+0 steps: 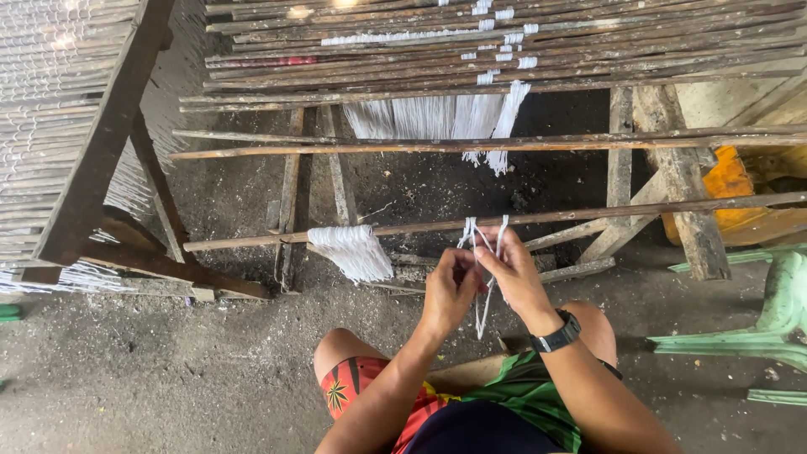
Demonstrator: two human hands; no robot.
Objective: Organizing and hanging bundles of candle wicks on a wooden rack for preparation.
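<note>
Both hands, left hand (448, 290) and right hand (510, 271), sit just under the lowest stick (588, 215), which bars the way straight up. The white strands (483, 252) hang between them and take the gap there. Left of them a white noodle bundle (353, 250) drapes over the same stick, with open air between bundle and hands. Bare concrete floor (168, 378) fills the lower left. At the right edge a green plastic chair (777, 311) crowds in, and wooden rack legs (681, 193) stand upper right.
</note>
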